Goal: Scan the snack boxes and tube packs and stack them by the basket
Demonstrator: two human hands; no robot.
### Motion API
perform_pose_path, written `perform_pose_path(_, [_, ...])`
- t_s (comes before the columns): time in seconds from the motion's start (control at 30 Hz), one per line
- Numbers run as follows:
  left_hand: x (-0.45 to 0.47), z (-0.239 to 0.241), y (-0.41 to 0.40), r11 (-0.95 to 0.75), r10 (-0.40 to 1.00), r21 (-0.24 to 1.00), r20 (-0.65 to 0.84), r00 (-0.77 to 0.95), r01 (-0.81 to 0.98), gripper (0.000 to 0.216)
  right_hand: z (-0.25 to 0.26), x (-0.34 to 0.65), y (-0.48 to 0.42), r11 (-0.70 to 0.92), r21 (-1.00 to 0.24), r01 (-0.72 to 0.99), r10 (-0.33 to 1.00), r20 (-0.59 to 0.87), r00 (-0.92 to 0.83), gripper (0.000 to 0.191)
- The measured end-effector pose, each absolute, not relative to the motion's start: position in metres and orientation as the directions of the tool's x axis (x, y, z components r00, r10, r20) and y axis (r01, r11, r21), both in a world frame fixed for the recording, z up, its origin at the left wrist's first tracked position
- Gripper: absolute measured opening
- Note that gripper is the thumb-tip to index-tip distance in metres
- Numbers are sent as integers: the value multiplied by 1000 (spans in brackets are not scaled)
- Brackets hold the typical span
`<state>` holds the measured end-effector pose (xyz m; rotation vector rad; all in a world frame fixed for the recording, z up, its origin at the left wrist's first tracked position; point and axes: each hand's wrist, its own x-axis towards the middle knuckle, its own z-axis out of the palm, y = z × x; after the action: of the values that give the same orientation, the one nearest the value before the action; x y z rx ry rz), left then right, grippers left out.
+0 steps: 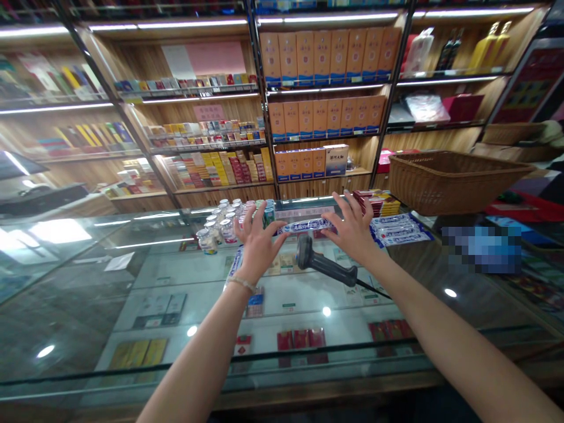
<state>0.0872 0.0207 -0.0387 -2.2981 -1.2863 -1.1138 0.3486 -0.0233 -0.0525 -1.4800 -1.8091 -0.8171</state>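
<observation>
A long, thin blue-and-white stick packet [307, 225] with printed lettering is stretched level over the glass counter, one end in each hand. My left hand [258, 249] pinches its left end between thumb and finger, other fingers spread. At the right end, my right hand [356, 230] pinches it the same way. Just below the packet lies a dark handheld barcode scanner [328, 267], its cable running right. Another blue-and-white packet [235, 262] is partly hidden behind my left hand. More such packets [399, 229] lie side by side to the right of my right hand.
Small white bottles [214, 226] stand together left of my left hand. A wicker basket [458, 182] sits at the counter's back right, near red and yellow packs [383, 202]. Under the glass counter [176, 270] are cigarette packs [302, 339]. Stocked shelves [328, 117] line the wall.
</observation>
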Motion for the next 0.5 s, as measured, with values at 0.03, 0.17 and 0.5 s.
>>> perform_pose_path(0.03, [86,-39,20,-567,599,122,739,307,815,21,-53,348,-24,170,58,984,577,803,-147,26])
perform_pose_path(0.17, [84,-41,17,-583,603,128,730,321,803,24,-54,348,-28,174,31,984,574,809,-127,26])
perform_pose_path(0.5, [84,-43,18,-578,638,137,692,340,805,31,-56,344,-30,208,13,978,569,812,-132,12])
